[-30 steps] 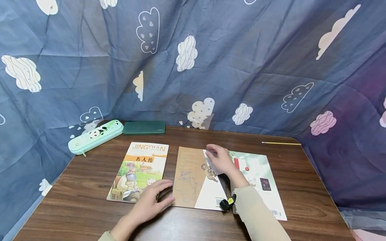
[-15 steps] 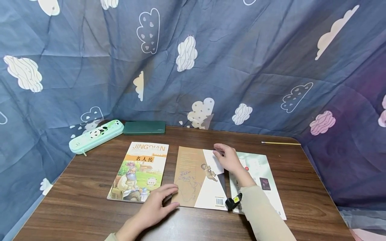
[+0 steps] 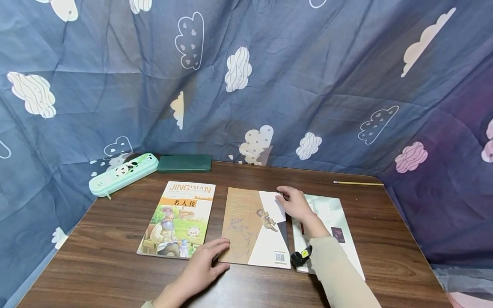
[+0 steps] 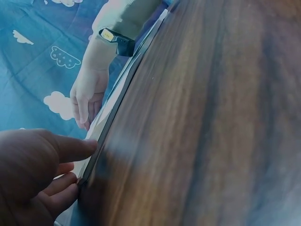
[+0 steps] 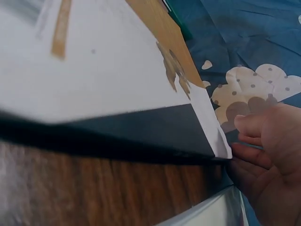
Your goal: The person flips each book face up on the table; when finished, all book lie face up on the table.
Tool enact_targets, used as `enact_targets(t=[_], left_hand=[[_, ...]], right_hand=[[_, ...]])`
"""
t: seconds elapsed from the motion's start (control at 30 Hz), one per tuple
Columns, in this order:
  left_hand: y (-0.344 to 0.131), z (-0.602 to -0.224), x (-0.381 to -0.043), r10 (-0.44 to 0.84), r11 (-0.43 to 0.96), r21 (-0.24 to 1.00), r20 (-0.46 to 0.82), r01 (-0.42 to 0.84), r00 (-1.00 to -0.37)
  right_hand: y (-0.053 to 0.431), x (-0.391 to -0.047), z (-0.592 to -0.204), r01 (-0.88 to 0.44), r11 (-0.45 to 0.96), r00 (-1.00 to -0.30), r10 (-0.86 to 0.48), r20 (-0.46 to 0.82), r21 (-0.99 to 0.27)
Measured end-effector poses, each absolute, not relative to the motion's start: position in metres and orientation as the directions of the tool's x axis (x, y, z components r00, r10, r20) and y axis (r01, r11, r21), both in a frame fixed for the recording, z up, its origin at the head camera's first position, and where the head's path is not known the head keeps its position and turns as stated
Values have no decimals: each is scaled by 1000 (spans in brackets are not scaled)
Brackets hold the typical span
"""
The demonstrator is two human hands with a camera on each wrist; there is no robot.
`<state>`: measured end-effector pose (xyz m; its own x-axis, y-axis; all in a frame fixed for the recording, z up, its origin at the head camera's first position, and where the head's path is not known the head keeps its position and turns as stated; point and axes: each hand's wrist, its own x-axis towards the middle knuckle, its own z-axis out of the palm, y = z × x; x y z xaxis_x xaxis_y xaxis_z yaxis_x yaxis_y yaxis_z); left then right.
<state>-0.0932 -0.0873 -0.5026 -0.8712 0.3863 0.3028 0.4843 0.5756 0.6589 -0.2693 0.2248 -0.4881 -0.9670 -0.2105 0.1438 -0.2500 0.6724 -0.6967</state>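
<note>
A brown-and-white book (image 3: pixel 265 252) with a printed cherub lies flat on the table. My left hand (image 3: pixel 202 267) is at its near left corner, with relaxed fingers along the left side and the thumb by the front edge. In the left wrist view, the thumb and fingertips (image 4: pixel 70 187) sit right at the book's edge. My right hand (image 3: pixel 295 205) is at the far right corner, fingers loosely bent. In the right wrist view those fingers (image 5: pixel 251 155) touch the corner. A pale green book (image 3: pixel 333 209) lies to the right, partly hidden under my right forearm.
On the left lies a book with an illustrated bearded man (image 3: pixel 175 222). Behind it are a mint panda pencil case (image 3: pixel 123 175) and a dark green case (image 3: pixel 185 163). A yellow pencil (image 3: pixel 358 183) rests at the back right, and a cloud-print curtain (image 3: pixel 285 85) hangs behind the table.
My right hand has slid right, from over the cherub book's white area to its far right corner. The left hand has shifted slightly right and nearer, closer in at the near left corner.
</note>
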Motion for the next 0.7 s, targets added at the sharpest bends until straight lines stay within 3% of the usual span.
enact_targets(t=[0.2, 0.47, 0.7], left_hand=[[-84, -504, -91, 340, 595, 659, 313, 460, -887], [-83, -509, -92, 259, 558, 749, 251, 356, -933], [-77, -512, -91, 192, 570, 744, 290, 347, -937]], right_hand=[[229, -270, -489, -237, 678, -971, -195, 140, -696], [233, -273, -492, -244, 671, -969, -190, 155, -700], [235, -276, -494, -225, 637, -973, -190, 133, -737]])
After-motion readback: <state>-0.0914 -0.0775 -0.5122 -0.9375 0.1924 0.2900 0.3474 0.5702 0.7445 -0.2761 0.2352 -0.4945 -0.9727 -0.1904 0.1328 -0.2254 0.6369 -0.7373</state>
